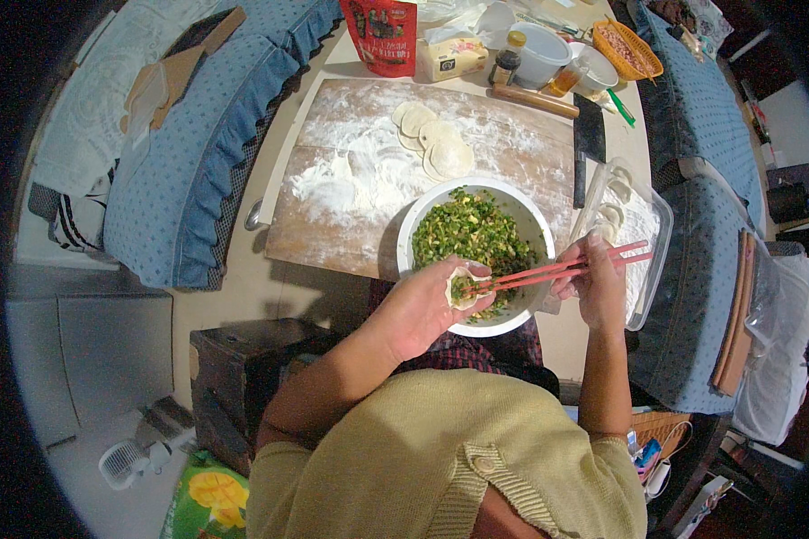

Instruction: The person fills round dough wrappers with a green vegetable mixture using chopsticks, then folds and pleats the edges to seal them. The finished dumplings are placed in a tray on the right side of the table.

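Observation:
My left hand [421, 306] holds a round dough wrapper [456, 281] with chopped green filling on it, over the near rim of a white bowl [546, 236]. In my right hand [590, 276] is a pair of red chopsticks [546, 271], their tips touching the filling in the wrapper. The bowl holds chopped green filling [468, 236] with yellowish bits. Behind it, overlapping dough wrappers [448, 151] lie on a floured wooden board [344, 236]. To the right, partly behind my right hand, a clear plastic container [662, 249] holds flour and several folded dumplings [610, 215].
A rolling pin [536, 101] and a black cleaver [588, 135] lie at the board's right side. Beyond stand a red pouch [382, 37], a tissue pack [452, 57], a dark sauce bottle [506, 64], a plastic tub [543, 57] and an orange basket [627, 50]. Blue-covered seats [182, 162] flank the table.

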Demonstrator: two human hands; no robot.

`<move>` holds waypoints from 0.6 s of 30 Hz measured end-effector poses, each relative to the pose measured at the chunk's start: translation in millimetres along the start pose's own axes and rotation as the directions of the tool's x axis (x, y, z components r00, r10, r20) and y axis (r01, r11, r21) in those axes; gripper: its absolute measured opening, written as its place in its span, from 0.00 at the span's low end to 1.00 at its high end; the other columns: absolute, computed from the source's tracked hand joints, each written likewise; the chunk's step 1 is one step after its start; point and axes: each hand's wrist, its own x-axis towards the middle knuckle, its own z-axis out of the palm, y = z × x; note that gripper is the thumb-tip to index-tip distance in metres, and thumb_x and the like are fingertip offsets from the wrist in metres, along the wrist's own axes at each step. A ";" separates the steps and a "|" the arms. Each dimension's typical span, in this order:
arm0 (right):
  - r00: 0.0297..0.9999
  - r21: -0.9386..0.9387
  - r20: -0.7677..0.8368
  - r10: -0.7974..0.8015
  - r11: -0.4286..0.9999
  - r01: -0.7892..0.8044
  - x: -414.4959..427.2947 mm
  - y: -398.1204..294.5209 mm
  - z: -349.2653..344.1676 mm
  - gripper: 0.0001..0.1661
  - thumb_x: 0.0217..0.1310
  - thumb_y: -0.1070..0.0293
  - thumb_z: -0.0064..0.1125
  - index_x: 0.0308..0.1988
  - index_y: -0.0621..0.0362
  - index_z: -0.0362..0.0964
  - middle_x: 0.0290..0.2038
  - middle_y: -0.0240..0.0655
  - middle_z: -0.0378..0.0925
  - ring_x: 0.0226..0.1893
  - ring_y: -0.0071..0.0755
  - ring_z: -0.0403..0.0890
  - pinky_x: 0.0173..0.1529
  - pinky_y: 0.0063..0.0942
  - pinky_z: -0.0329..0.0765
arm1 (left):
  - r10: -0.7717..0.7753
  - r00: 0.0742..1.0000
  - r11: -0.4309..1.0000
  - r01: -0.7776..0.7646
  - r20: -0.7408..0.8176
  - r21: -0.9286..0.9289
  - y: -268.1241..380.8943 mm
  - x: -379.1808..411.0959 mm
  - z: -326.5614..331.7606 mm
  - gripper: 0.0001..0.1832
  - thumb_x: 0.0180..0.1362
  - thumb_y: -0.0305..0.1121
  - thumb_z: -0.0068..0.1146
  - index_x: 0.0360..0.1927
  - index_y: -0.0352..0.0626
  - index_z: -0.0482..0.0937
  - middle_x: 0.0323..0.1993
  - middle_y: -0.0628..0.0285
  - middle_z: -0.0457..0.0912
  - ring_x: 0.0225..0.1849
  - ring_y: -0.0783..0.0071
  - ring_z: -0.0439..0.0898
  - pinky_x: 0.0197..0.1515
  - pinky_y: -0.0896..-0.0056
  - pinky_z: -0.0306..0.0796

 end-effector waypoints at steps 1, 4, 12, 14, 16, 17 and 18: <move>1.000 0.000 0.023 -0.012 1.000 0.012 -0.9 -1.3 0.8 0.27 0.68 0.48 0.47 0.30 0.63 0.71 0.22 0.41 0.77 0.16 0.32 0.79 0.18 0.24 0.75 | 0.014 1.000 1.000 -0.014 0.005 0.009 -0.7 -0.1 -1.1 0.14 0.67 0.36 0.46 0.47 0.35 0.74 0.48 0.51 0.76 0.55 0.56 0.74 0.65 0.48 0.67; 0.999 -0.012 0.017 -0.050 0.999 0.050 -3.4 -1.5 -1.0 0.26 0.68 0.49 0.47 0.31 0.63 0.72 0.22 0.41 0.77 0.17 0.32 0.79 0.18 0.24 0.76 | 0.016 1.000 1.000 -0.016 0.008 0.010 -0.1 0.7 -3.7 0.13 0.67 0.36 0.46 0.47 0.36 0.74 0.48 0.52 0.76 0.55 0.57 0.74 0.64 0.48 0.67; 0.995 0.009 0.014 -0.099 0.995 0.099 -3.9 4.8 0.1 0.28 0.68 0.48 0.48 0.30 0.64 0.72 0.20 0.42 0.77 0.14 0.32 0.78 0.16 0.23 0.74 | 0.023 0.999 1.000 -0.024 -0.034 -0.017 1.0 -2.6 -2.2 0.14 0.68 0.36 0.44 0.47 0.34 0.73 0.48 0.51 0.77 0.55 0.58 0.75 0.64 0.50 0.68; 0.992 0.013 -0.020 -0.122 0.992 0.122 -3.4 10.6 -4.0 0.28 0.68 0.48 0.47 0.30 0.65 0.72 0.19 0.42 0.76 0.13 0.32 0.77 0.15 0.23 0.73 | 0.051 0.998 0.999 -0.051 -0.026 0.001 1.7 -5.2 -0.6 0.16 0.68 0.36 0.43 0.48 0.33 0.73 0.49 0.51 0.77 0.55 0.58 0.75 0.64 0.51 0.68; 0.987 0.145 -0.029 -0.155 0.977 0.158 -4.0 7.2 -7.1 0.28 0.69 0.48 0.46 0.31 0.65 0.72 0.18 0.41 0.76 0.13 0.31 0.76 0.16 0.22 0.72 | 0.103 0.994 0.988 -0.100 -0.022 0.121 3.6 -5.5 -2.3 0.17 0.69 0.36 0.42 0.50 0.31 0.72 0.51 0.50 0.76 0.55 0.58 0.75 0.64 0.51 0.68; 0.985 0.210 -0.036 -0.172 0.962 0.175 -3.9 5.9 -9.7 0.28 0.69 0.48 0.46 0.32 0.65 0.72 0.18 0.40 0.76 0.13 0.31 0.76 0.16 0.22 0.72 | 0.129 0.991 0.976 -0.124 -0.017 0.180 5.0 -5.8 -3.8 0.18 0.69 0.37 0.42 0.51 0.30 0.72 0.51 0.50 0.76 0.55 0.57 0.75 0.64 0.51 0.68; 0.982 0.245 -0.021 -0.189 0.951 0.189 -1.9 2.8 -13.1 0.29 0.70 0.47 0.46 0.34 0.66 0.73 0.21 0.40 0.76 0.15 0.30 0.76 0.19 0.22 0.73 | 0.128 0.992 0.982 -0.125 -0.011 0.140 6.7 -5.2 -7.3 0.19 0.69 0.36 0.41 0.52 0.30 0.71 0.52 0.50 0.76 0.55 0.57 0.75 0.64 0.51 0.68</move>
